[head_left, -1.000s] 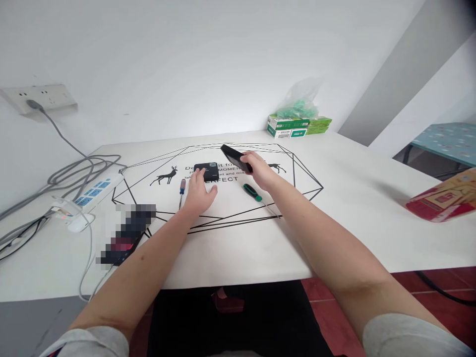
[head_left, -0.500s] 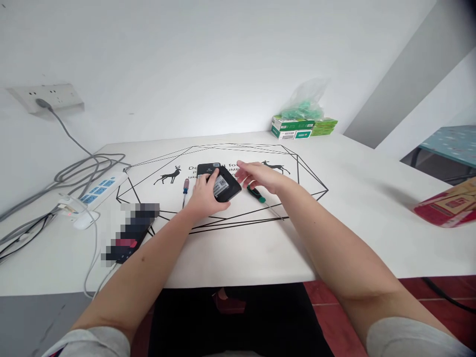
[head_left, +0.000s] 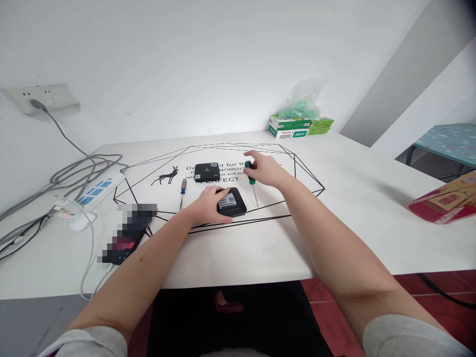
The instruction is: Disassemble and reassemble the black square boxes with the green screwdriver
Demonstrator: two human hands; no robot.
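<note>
My left hand (head_left: 208, 204) is closed on the near edge of a flat black box-shaped device (head_left: 238, 202) with a white label on its upper face, lying on the mat. My right hand (head_left: 267, 169) grips the green handle of a screwdriver (head_left: 252, 177), its shaft slanting down with the tip near the mat, right of the labelled device. A second flat black box (head_left: 207, 172) lies just beyond, apart from both hands. To the left of my left hand lies another screwdriver (head_left: 183, 187) with a reddish and blue handle.
A blurred-out phone (head_left: 137, 230) with a cable lies at front left. Behind it are a power strip (head_left: 100, 191) and coiled grey cables (head_left: 80, 168). Green and white boxes (head_left: 292, 125) with a plastic bag stand at the back. A red and yellow package (head_left: 442, 203) sits at right.
My right hand has taken the green screwdriver from the mat and swung its handle up. My left hand has brought the labelled device nearer to me, apart from the second black box.
</note>
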